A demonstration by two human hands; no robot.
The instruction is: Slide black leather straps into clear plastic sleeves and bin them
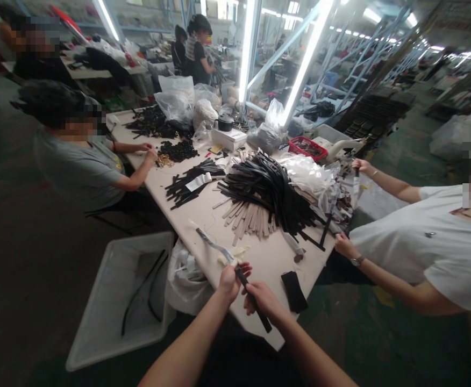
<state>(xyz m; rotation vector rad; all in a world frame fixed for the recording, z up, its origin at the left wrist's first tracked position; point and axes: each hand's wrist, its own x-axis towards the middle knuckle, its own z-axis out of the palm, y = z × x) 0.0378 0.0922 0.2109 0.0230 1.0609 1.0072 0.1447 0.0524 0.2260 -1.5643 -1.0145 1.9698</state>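
Seated co-worker (72, 166): a person in a grey shirt is sitting at the left side of the bench (268, 260); a yellow mark on the shirt is showing too faintly to read.
Floor crate (116, 352): is standing left of the bench; two thin black strips (133, 302) are lying inside it.
Small black pieces (181, 150): are lying heaped near the seated co-worker's hands; gold-coloured bits (166, 160) are lying just beside them.
White bag (187, 279): is standing between crate and bench.
Small strip bundle (179, 188): is lying on the bench; a white paper band (198, 182) is crossing it, any writing too small to tell.
Left hand (230, 283): its fingers are clamping on the dark strip (241, 277) near its middle.
Dark strip: is slanting above the near end of the bench; its far part is looking shiny and pale; its near end is pointing towards the wearer.
Right hand (264, 299): its fingers are closing round the same strip, just nearer the wearer.
Large strip bundle (276, 188): black strips are fanning over beige ones.
Black flat piece (294, 292): is lying by the bench's right edge.
Red basket (319, 157): is standing behind the large bundle.
Standing co-worker (405, 242): is wearing a white shirt; its small chest mark is unreadable.
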